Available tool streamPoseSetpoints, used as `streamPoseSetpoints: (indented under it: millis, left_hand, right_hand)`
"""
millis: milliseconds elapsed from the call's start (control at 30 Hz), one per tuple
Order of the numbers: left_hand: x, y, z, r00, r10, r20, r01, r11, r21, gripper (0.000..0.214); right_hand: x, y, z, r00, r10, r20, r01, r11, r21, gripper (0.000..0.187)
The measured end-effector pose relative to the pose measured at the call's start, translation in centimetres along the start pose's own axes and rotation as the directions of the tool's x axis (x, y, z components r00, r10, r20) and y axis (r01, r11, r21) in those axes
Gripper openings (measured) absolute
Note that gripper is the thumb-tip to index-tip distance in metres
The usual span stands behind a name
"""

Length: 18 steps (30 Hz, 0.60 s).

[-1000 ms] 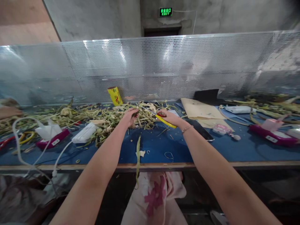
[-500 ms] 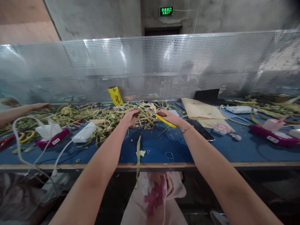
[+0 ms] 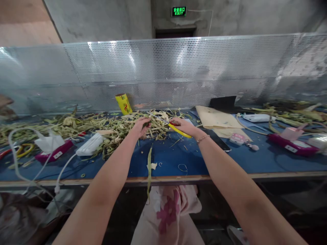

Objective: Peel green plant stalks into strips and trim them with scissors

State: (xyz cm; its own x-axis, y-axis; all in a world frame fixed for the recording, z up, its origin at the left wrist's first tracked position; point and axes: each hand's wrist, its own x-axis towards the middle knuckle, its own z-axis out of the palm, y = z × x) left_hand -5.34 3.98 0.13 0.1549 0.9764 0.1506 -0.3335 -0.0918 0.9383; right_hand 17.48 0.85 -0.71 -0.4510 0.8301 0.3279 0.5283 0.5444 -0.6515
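My right hand (image 3: pixel 184 126) grips a pair of scissors (image 3: pixel 170 126) with yellow and red handles, the blades pointing left toward my other hand. My left hand (image 3: pixel 140 127) is closed on a green plant strip at the edge of a heap of cut stalks and leaves (image 3: pixel 112 126). Both hands meet over the far middle of the blue table (image 3: pixel 168 156). A long green strip (image 3: pixel 149 170) lies toward me and hangs over the table's front edge.
A yellow packet (image 3: pixel 123 103) leans on the perforated metal screen (image 3: pixel 163 71). Brown paper (image 3: pixel 217 120) and a dark phone (image 3: pixel 219 143) lie right. Pink devices (image 3: pixel 290 143), a white power bank (image 3: pixel 89 147) with cable, tissue and more stalks (image 3: pixel 288 112) surround them.
Another person's arm at the far left reached in over the stalks, then withdrew out of view. My hands stay in place with the scissors; the view shifted slightly.
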Motion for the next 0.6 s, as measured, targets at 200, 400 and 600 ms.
streamPoseSetpoints:
  millis: [200,400,600]
  left_hand:
    - [0.1,-0.2,0.0,0.999,-0.021,-0.049,0.023,0.998,0.056,0.013]
    - [-0.1,0.0,0.1,0.999,-0.015,-0.034,0.017,0.998,0.059,0.016]
    - [-0.2,0.0,0.2,0.999,-0.025,-0.034,0.027,0.997,0.066,0.016]
  right_hand:
    - [-0.4,-0.8,0.6,0.999,0.035,-0.005,-0.035,0.968,-0.247,0.042]
    - [-0.4,-1.2,0.7,0.999,0.030,-0.014,-0.033,0.952,-0.305,0.049]
    - [-0.5,-1.3,0.5,0.999,0.046,0.028,-0.037,0.958,-0.286,0.051]
